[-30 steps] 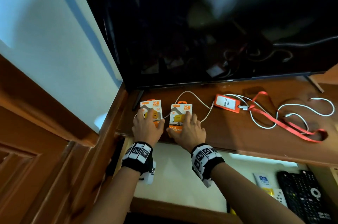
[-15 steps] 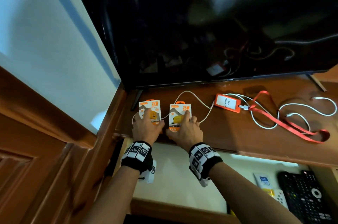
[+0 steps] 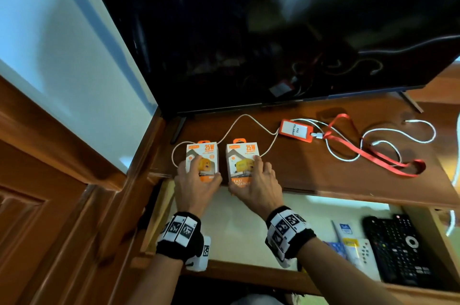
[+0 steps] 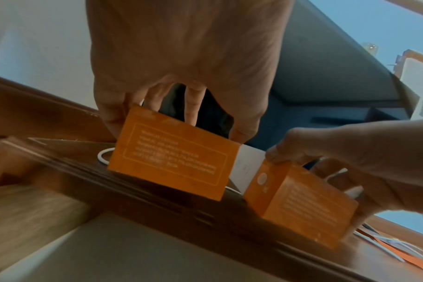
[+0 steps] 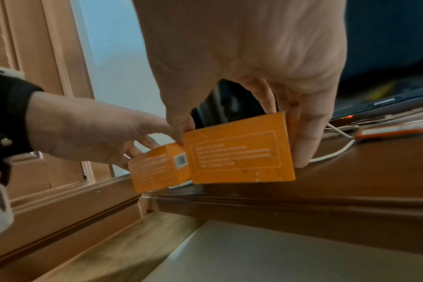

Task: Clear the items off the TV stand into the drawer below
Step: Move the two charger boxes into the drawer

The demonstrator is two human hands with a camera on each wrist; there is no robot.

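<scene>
While both charger boxes (image 3: 202,160) still sit at the stand's near-left edge, each hand grasps one — left hand (image 3: 195,186), right hand (image 3: 256,186); cable (image 3: 249,118) and lanyard badge (image 3: 296,130) wait — drawer (image 3: 249,227) open below.

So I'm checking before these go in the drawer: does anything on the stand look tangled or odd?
Yes: the white charging cable loops behind the two orange-and-white charger boxes, held by the left hand and right hand, then tangles with the red lanyard.
</scene>
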